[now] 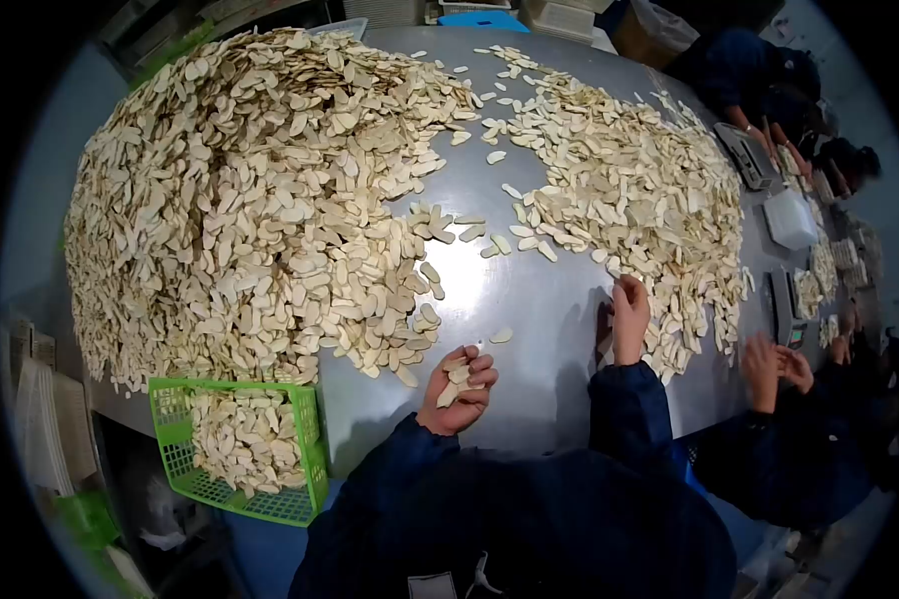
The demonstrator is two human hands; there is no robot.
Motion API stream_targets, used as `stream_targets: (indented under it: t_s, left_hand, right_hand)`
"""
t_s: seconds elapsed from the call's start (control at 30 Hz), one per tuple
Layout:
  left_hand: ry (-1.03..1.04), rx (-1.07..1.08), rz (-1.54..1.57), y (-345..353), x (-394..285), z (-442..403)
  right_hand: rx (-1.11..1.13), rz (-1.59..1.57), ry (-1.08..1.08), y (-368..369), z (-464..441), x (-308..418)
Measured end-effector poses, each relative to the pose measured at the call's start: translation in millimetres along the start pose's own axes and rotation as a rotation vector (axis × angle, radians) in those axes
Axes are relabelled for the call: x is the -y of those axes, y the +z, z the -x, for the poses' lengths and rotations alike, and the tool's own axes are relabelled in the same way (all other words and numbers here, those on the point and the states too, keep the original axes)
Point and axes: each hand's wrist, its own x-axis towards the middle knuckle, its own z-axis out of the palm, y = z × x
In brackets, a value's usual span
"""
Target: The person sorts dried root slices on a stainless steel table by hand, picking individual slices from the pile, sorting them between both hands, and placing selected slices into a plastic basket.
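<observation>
My left hand [462, 386], palm up with its fingers curled, holds a few pale, elongated dried slices [453, 385] above the front of the metal table. A loose slice [500, 335] lies just beyond its fingertips. My right hand [629, 317] is closed in a pinch at the near-left edge of the right-hand pile of slices [659, 185]. Its fingertips meet the slices there, and what they grip, if anything, is not clear. A much larger heap of similar slices [240, 190] covers the left side of the table.
A green plastic basket [315, 449] with slices in it stands at the table's front left. Between the piles lie scattered slices [469, 225] on the metal tabletop [539, 369]. On the right, co-workers' hands [769, 369] are near scales [787, 307] and a white container [791, 220].
</observation>
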Motion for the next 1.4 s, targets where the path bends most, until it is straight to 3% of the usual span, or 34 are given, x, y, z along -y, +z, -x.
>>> stream_targets:
  t_s: [0.03, 0.07, 0.1, 0.17, 0.23, 0.37, 0.5, 0.6, 0.63, 0.73, 0.83, 0.9, 1.07, 1.17, 1.27, 1.4]
  left_hand:
    - [-0.034, 0.086, -0.017, -4.2, -2.0, -4.1]
    - [-0.058, 0.121, -0.054, -9.5, -1.2, -4.9]
    - [-0.117, 0.193, -0.111, -12.1, -1.3, -5.4]
    - [-0.225, 0.321, -0.216, -19.2, -1.5, -2.5]
    - [-0.278, 0.365, -0.281, -19.1, -2.5, 1.6]
    - [-0.297, 0.297, -0.398, -21.4, -3.4, 8.5]
    - [-0.292, 0.223, -0.532, -13.4, 1.0, 4.9]
    - [-0.264, 0.22, -0.561, -16.4, -0.2, 0.9]
    - [-0.224, 0.182, -0.531, -18.5, -2.0, -0.3]
    - [-0.109, 0.101, -0.372, -23.7, -5.3, -3.0]
    - [-0.012, 0.077, -0.286, -20.9, -6.8, -7.7]
    - [0.0, 0.079, -0.273, -22.6, -8.1, -9.6]
    - [0.035, 0.074, -0.304, -22.5, -8.8, -8.4]
    - [0.036, 0.077, -0.297, -25.0, -10.2, -9.6]
    - [0.017, 0.118, -0.338, -27.0, -10.7, -10.4]
    - [0.025, 0.126, -0.302, -24.2, -10.0, -9.5]
  right_hand:
    - [-0.063, 0.265, -0.221, -1.0, -3.1, 4.2]
    - [-0.024, 0.304, -0.244, 9.4, 2.1, 0.9]
    - [0.09, 0.229, -0.269, 29.7, 23.5, 16.4]
    - [0.298, 0.394, -0.44, 55.2, 51.0, 32.6]
    - [0.395, 0.421, -0.325, 71.9, 68.2, 40.7]
    - [0.643, 0.533, -0.377, 82.0, 89.1, 41.8]
    - [0.683, 0.625, -0.37, 83.9, 90.6, 40.1]
    - [0.581, 0.619, -0.238, 63.1, 66.6, 34.0]
    - [0.426, 0.594, -0.258, 46.3, 48.3, 24.0]
    - [-0.133, 1.138, -0.432, 9.6, 8.6, 28.9]
    - [-0.062, 0.924, -0.737, 42.9, -5.2, 41.4]
    - [0.044, 0.812, -0.819, 93.8, -7.3, 40.4]
    - [0.162, 1.067, -0.956, 166.7, -26.0, 25.7]
    - [-0.011, 1.185, -0.998, 157.3, -78.5, 12.6]
    - [-0.028, 1.385, -0.861, 110.0, -103.2, 31.8]
    - [-0.022, 1.644, -0.867, 55.5, -115.8, 39.6]
